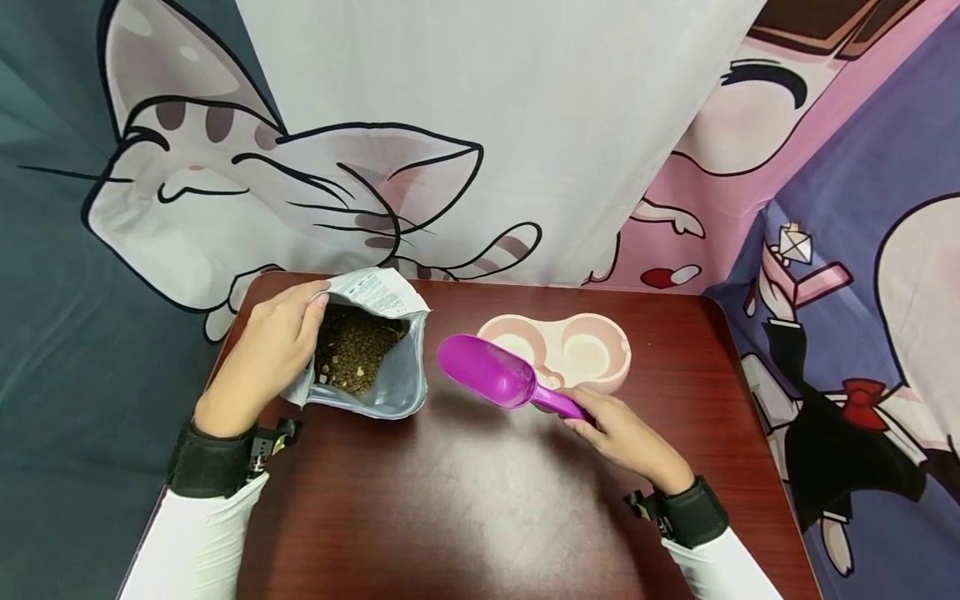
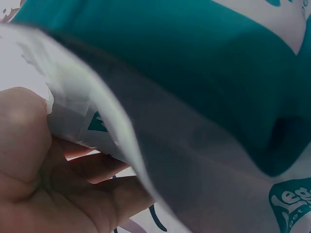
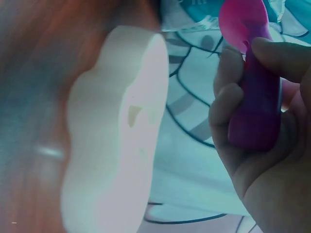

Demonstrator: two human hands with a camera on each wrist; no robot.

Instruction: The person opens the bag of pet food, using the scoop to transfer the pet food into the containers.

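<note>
My left hand point(image 1: 272, 343) grips the upper left edge of an open foil-lined bag point(image 1: 405, 375), thumb over the rim. Small brown kibble point(image 1: 356, 346) lies inside. In the left wrist view, the fingers point(image 2: 104, 194) reach along the white and teal outside of the bag point(image 2: 194, 58). My right hand point(image 1: 626, 433) holds a purple scoop point(image 1: 487, 371) by its handle, with fingers and thumb wrapped around it in the right wrist view. The scoop's bowl points left toward the bag, with no kibble showing in it. It overlaps a pale pink double pet bowl point(image 1: 588, 354) in the head view.
Bag and double bowl stand near the back of a reddish-brown table point(image 1: 450, 500). Directly behind the table's back edge hangs a curtain point(image 1: 570, 125) with cartoon cat drawings, which continues in purple along the right side.
</note>
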